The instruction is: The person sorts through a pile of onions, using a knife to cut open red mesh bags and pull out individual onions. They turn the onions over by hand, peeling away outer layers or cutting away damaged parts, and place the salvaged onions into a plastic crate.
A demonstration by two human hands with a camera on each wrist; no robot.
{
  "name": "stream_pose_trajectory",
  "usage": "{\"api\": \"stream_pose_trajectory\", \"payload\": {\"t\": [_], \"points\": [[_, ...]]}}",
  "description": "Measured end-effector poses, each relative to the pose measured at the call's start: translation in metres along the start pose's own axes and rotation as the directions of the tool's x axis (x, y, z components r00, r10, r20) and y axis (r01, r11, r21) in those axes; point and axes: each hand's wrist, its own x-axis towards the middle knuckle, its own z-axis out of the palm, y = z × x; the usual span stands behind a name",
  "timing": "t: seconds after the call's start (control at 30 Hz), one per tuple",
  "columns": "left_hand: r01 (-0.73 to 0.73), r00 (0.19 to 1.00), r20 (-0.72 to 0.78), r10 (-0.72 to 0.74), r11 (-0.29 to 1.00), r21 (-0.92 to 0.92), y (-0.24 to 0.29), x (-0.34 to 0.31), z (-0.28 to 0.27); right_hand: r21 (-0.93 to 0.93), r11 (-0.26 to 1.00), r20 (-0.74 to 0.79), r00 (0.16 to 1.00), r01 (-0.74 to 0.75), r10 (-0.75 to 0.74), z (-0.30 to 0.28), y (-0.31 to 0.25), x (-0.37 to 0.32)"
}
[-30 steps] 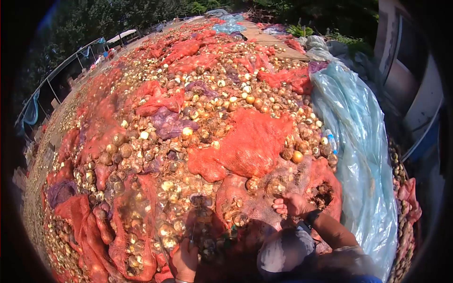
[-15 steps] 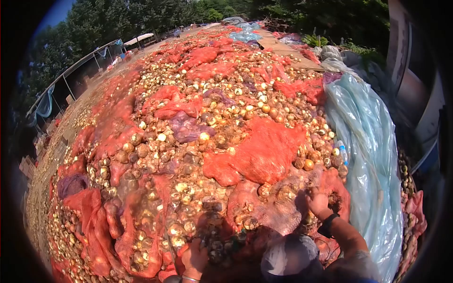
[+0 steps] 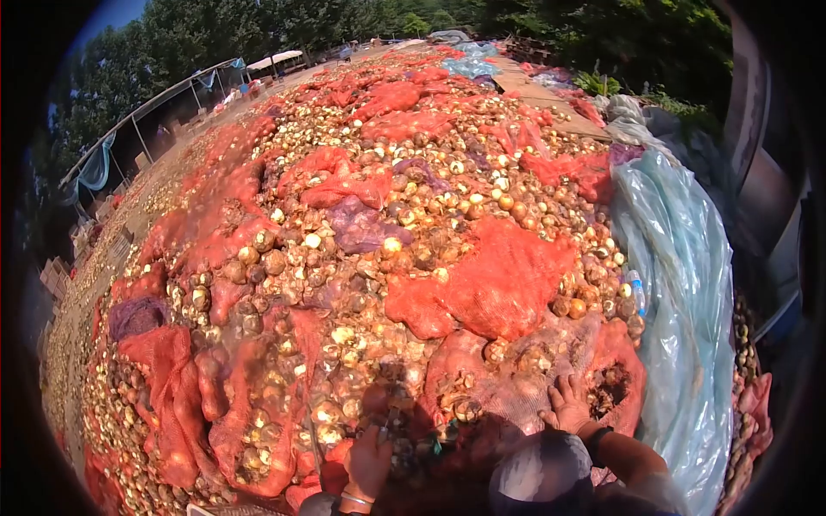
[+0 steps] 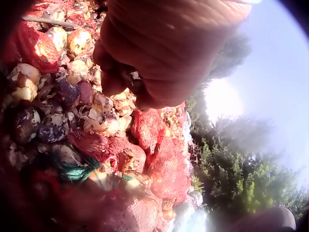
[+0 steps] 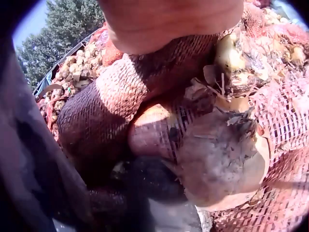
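Note:
My right hand (image 3: 568, 411) rests with spread fingers on a pinkish mesh sack (image 3: 516, 387) of onions, just left of a torn hole with dark rotten contents (image 3: 609, 385). In the right wrist view the sack's netting (image 5: 104, 104) stretches beneath the hand, and a large onion (image 5: 219, 159) with peeling skin shows close by. My left hand (image 3: 368, 464) is low over loose onions, its fingers curled round a thin object (image 3: 392, 420) with a bright edge; its kind cannot be made out. In the left wrist view a green tie (image 4: 77, 170) lies below that hand.
A red mesh sack (image 3: 508, 279) lies just beyond. Loose onions (image 3: 344, 335) and more red netting (image 3: 168, 370) spread left and far back. Blue plastic sheeting (image 3: 675, 275) runs along the right, with a plastic bottle (image 3: 637, 292) beside it.
My right hand's fingers, curled a second ago, are now spread flat on the sack. The left hand stays low among the onions. The head view has swung left and slightly up.

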Motion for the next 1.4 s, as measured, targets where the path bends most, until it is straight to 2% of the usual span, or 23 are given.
{"api": "stream_pose_trajectory", "payload": {"t": [0.07, 0.2, 0.23, 0.27, 0.33, 0.37, 0.4, 0.47, 0.53, 0.63, 0.73, 0.8, 0.87, 0.93, 0.97, 1.0, 1.07, 1.13, 1.17, 1.2, 1.27, 1.33, 1.4], "points": [[0.024, 1.000, -0.012, -0.025, 0.998, -0.052, 0.010, 0.005, -0.009, 0.024, 0.994, 0.088, 0.990, 0.104, -0.106, 0.003, 0.013, -0.007], [0.242, 0.965, 0.032, -0.259, 0.843, -0.481, 0.021, 0.000, -0.074, -0.141, 0.899, 0.163, 0.906, 0.414, -0.391, -0.021, 0.039, 0.001], [0.064, 0.990, -0.073, -0.117, 0.861, -0.504, 0.022, -0.007, -0.102, -0.046, 0.887, 0.220, 0.871, 0.459, -0.439, -0.050, 0.024, 0.011], [0.205, 0.966, 0.007, -0.257, 0.753, -0.625, 0.028, -0.014, -0.134, 0.049, 0.874, 0.268, 0.837, 0.484, -0.478, -0.078, 0.006, 0.022], [0.198, 0.932, -0.106, -0.348, 0.729, -0.655, 0.031, -0.037, -0.190, 0.184, 0.962, 0.316, 0.915, 0.201, -0.251, -0.095, 0.004, 0.040], [0.130, 0.918, -0.216, -0.333, 0.765, -0.631, 0.009, -0.052, -0.210, 0.101, 0.975, 0.276, 0.936, 0.198, -0.219, -0.109, 0.000, 0.056], [0.193, 0.852, -0.288, -0.436, 0.775, -0.602, 0.004, -0.068, -0.229, 0.021, 0.982, 0.224, 0.957, 0.186, -0.186, -0.123, -0.007, 0.073], [0.180, 0.765, -0.445, -0.466, 0.818, -0.547, -0.043, -0.107, -0.254, 0.175, 0.973, 0.166, 0.970, 0.151, -0.180, -0.141, -0.012, 0.113], [0.250, 0.640, -0.494, -0.588, 0.768, -0.590, -0.085, -0.153, -0.269, 0.084, 0.922, 0.123, 0.914, 0.379, -0.387, -0.155, -0.025, 0.165], [0.282, 0.314, -0.641, -0.700, 0.713, -0.641, -0.131, -0.206, -0.262, -0.008, 0.878, 0.197, 0.862, 0.478, -0.467, -0.186, -0.144, 0.199], [0.368, 0.169, -0.539, -0.826, 0.560, -0.742, -0.171, -0.245, -0.246, -0.044, 0.695, 0.352, 0.662, 0.718, -0.662, -0.168, -0.267, 0.213], [0.268, 0.140, -0.521, -0.842, 0.539, -0.799, -0.176, -0.245, -0.228, 0.285, 0.727, 0.441, 0.588, 0.624, -0.678, -0.125, -0.333, 0.215], [0.309, 0.125, -0.465, -0.877, 0.480, -0.821, -0.205, -0.248, -0.211, 0.518, 0.814, 0.551, 0.624, 0.265, -0.554, -0.082, -0.404, 0.188], [0.284, 0.069, -0.483, -0.873, 0.481, -0.829, -0.215, -0.232, -0.201, 0.741, 0.615, 0.652, 0.508, -0.271, -0.562, -0.019, -0.444, 0.166], [0.278, 0.064, -0.516, -0.854, 0.512, -0.812, -0.222, -0.225, -0.198, 0.712, 0.625, 0.681, 0.528, -0.319, -0.507, -0.008, -0.474, 0.135], [0.371, 0.063, -0.508, -0.859, 0.492, -0.788, -0.212, -0.212, -0.200, 0.727, 0.534, 0.687, 0.426, -0.432, -0.589, 0.026, -0.481, 0.124], [0.463, 0.154, -0.623, -0.767, 0.613, -0.640, -0.221, -0.202, -0.191, 0.700, 0.496, 0.710, 0.423, -0.514, -0.563, 0.091, -0.492, 0.098], [0.556, 0.247, -0.793, -0.557, 0.752, -0.355, -0.292, -0.223, -0.160, 0.625, 0.506, 0.780, 0.458, -0.594, -0.425, 0.135, -0.496, 0.069], [0.474, 0.178, -0.712, -0.679, 0.693, -0.543, -0.264, -0.202, -0.165, 0.598, 0.519, 0.802, 0.468, -0.611, -0.372, 0.155, -0.494, 0.061], [0.420, 0.195, -0.655, -0.730, 0.665, -0.617, -0.258, -0.199, -0.168, 0.563, 0.546, 0.824, 0.364, -0.621, -0.435, 0.173, -0.490, 0.064], [0.465, 0.113, -0.683, -0.721, 0.646, -0.605, -0.282, -0.202, -0.164, 0.630, 0.412, 0.775, 0.496, -0.658, -0.392, 0.185, -0.499, 0.046], [0.467, 0.106, -0.684, -0.722, 0.643, -0.607, -0.282, -0.197, -0.172, 0.711, 0.396, 0.699, 0.529, -0.581, -0.481, 0.191, -0.507, 0.043], [0.455, 0.121, -0.657, -0.745, 0.629, -0.630, -0.275, -0.192, -0.177, 0.772, 0.283, 0.636, 0.699, -0.569, -0.327, 0.213, -0.516, 0.028]]}}
